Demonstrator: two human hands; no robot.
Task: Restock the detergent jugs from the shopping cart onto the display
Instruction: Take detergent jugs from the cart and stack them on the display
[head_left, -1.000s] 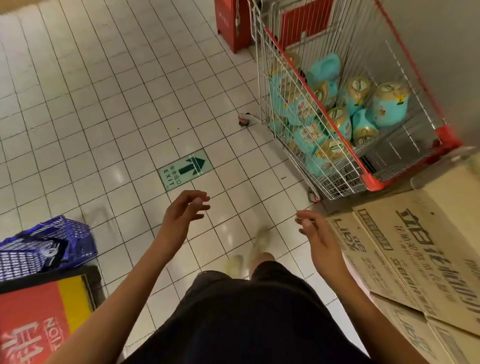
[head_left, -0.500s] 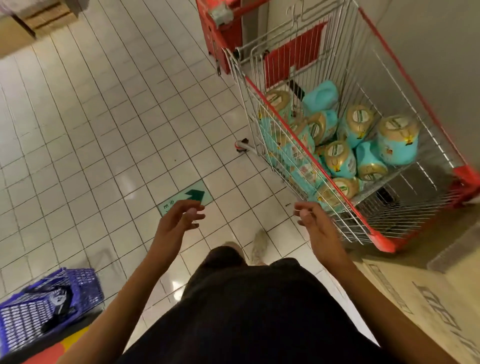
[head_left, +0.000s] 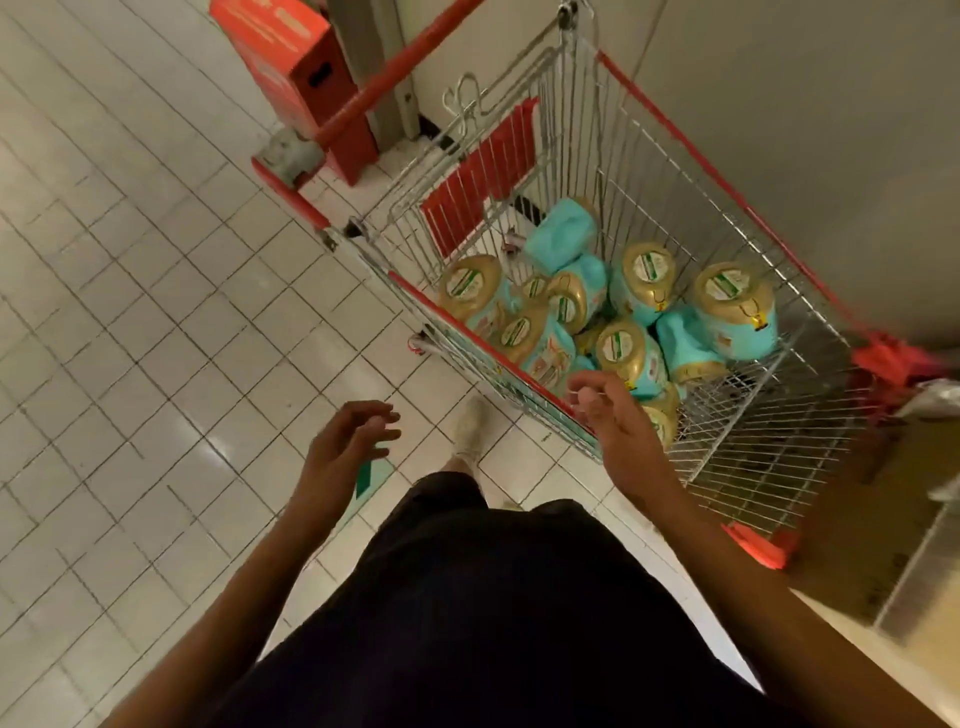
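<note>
A wire shopping cart (head_left: 613, 156) with red trim stands ahead on the right, against a pale wall. Several turquoise detergent jugs (head_left: 735, 312) with gold caps lie heaped in its basket. My right hand (head_left: 608, 415) hovers over the cart's near red rim, fingers loosely curled, holding nothing. Over the tiled floor left of the cart, my left hand (head_left: 348, 447) is empty with relaxed fingers. Neither hand touches a jug.
A red box (head_left: 296, 67) stands on the floor beyond the cart's red handle (head_left: 395, 67). Cardboard (head_left: 872, 519) and a pale ledge lie at the right edge. White floor tiles (head_left: 130, 312) spread to the left. My foot (head_left: 470, 426) is beside the cart.
I have walked closer to the cart, which now fills more of the view. My right hand has moved forward over its near rim. The blue basket and cartons have left the view.
</note>
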